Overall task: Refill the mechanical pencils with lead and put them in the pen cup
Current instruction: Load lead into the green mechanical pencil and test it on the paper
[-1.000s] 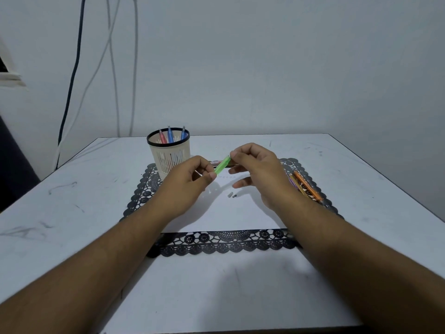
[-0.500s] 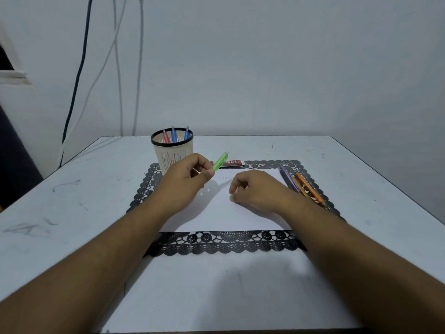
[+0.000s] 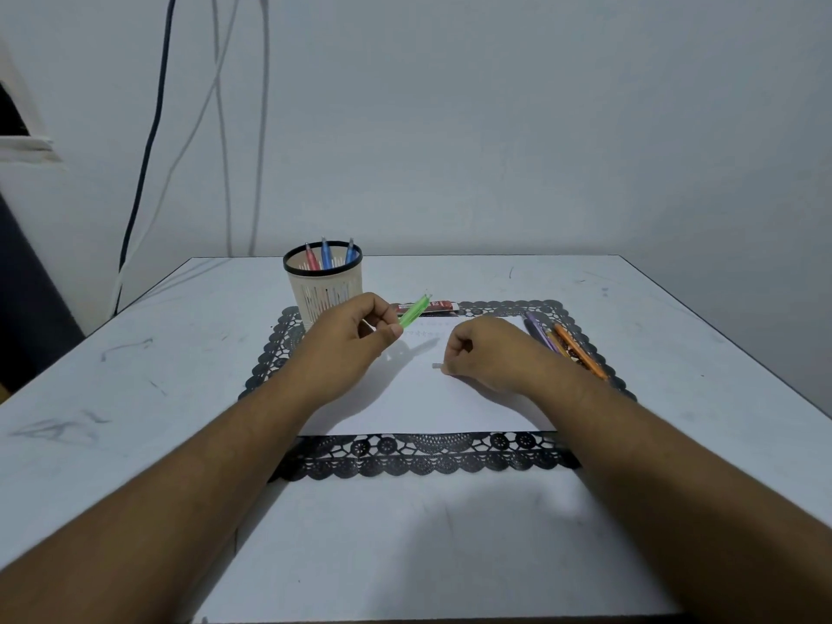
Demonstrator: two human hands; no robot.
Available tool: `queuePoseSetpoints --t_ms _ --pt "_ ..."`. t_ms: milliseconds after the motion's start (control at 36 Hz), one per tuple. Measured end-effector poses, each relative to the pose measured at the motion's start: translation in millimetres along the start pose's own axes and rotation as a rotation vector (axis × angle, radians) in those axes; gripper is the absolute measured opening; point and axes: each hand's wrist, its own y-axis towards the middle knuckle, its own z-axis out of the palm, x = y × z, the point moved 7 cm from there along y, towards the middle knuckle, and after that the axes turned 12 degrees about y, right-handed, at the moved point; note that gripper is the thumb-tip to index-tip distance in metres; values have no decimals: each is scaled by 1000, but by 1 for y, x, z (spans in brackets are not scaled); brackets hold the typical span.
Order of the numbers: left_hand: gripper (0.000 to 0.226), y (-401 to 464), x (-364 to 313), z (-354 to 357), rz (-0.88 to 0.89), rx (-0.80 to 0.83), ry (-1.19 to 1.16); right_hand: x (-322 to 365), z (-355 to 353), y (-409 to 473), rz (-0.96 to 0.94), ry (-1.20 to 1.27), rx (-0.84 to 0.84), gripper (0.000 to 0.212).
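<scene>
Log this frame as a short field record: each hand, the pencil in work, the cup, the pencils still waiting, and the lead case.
left hand: pinches the green mechanical pencil, tilted, far end raised
right hand: low over the white sheet, fingers curled at a small grey piece; what it is, cannot tell
pen cup: upright at the mat's far left corner, holds one red and two blue pencils
waiting pencils: purple and orange ones, lying at the mat's right edge
lead case: red and dark, flat beyond the sheet
</scene>
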Motion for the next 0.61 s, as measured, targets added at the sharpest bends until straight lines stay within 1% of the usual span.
queuePoseSetpoints --t_ms 139,250,417,472,556,611 --pt "7 0 2 1 2 8 9 4 -2 -1 -17 -54 1 11" --pt "7 1 2 1 7 9 11 4 -11 -2 -37 29 -69 8" --pt "9 2 4 1 12 15 24 3 -24 0 -37 360 -188 16" --pt "8 2 5 1 12 15 21 3 -26 1 -53 496 -228 14" --pt "8 2 4 2 17 19 11 6 -24 2 -96 789 -243 8" --pt "7 1 2 3 27 29 -2 9 -24 1 -113 921 -255 4"
